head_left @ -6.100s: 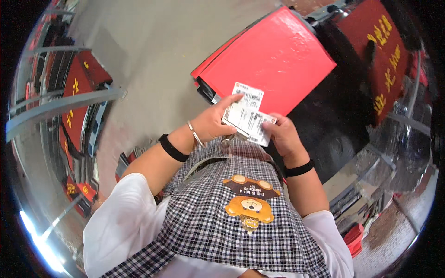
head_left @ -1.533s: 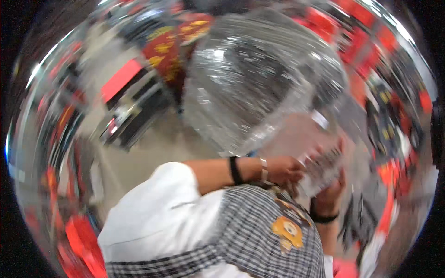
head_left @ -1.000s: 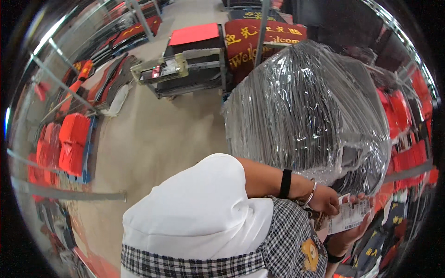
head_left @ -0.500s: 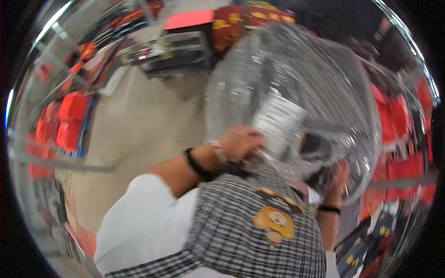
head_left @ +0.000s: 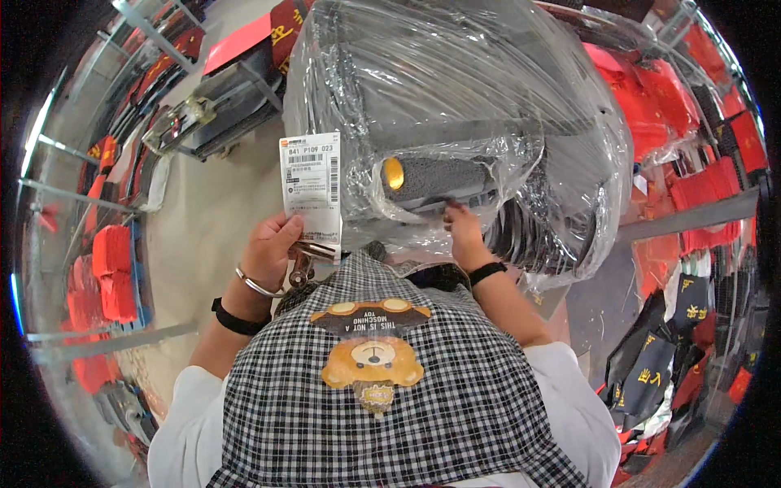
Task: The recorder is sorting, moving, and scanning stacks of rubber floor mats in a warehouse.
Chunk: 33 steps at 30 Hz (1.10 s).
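A large bundle of dark mats in clear plastic wrap fills the upper middle. My left hand is closed, pinching the lower edge of a white shipping label beside the bundle's left side. Just by those fingers is a shiny metal thing whose kind I cannot make out. Through a torn gap in the wrap shows a rough grey mat with a yellow patch. At the gap's lower edge my right hand is closed, its fingertips pinching the wrap.
Metal racks with red mats run along the left. A dark machine or cart stands at the far left. To the right lie more red mats and dark mats with yellow characters.
The label has gone from lying over the wrap to beside the bundle's left side, with my left hand. My right hand has come from the bundle's lower right to the torn gap.
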Motion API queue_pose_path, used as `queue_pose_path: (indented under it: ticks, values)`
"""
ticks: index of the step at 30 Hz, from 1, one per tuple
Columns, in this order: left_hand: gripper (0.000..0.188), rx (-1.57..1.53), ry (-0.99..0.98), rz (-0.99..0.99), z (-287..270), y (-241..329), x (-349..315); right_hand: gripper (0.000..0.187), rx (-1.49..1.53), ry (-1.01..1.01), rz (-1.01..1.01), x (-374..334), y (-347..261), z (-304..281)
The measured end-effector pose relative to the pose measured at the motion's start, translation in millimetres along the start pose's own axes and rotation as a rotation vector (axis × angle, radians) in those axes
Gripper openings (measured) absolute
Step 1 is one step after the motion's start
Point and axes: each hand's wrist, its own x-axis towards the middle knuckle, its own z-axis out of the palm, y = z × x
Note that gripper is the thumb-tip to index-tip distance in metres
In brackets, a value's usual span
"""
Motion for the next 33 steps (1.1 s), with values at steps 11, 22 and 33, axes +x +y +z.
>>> queue_pose_path:
  ticks: [11, 22, 33]
  values:
    - [0.026, 0.11, 0.069, 0.0, -1.2, -10.6, -3.3, 0.02, 0.837, 0.21, 0.365, 2.5, -89.6, -12.6]
    - [0.026, 0.058, 0.062, -0.026, -4.4, -18.6, 2.0, 0.02, 0.686, 0.271, 0.182, -1.3, -67.5, -4.5]
    - [0.027, 0.052, 0.048, -0.05, 2.4, -17.3, 4.3, 0.029, 1.023, -0.542, -0.082, 15.3, -90.1, -43.4]
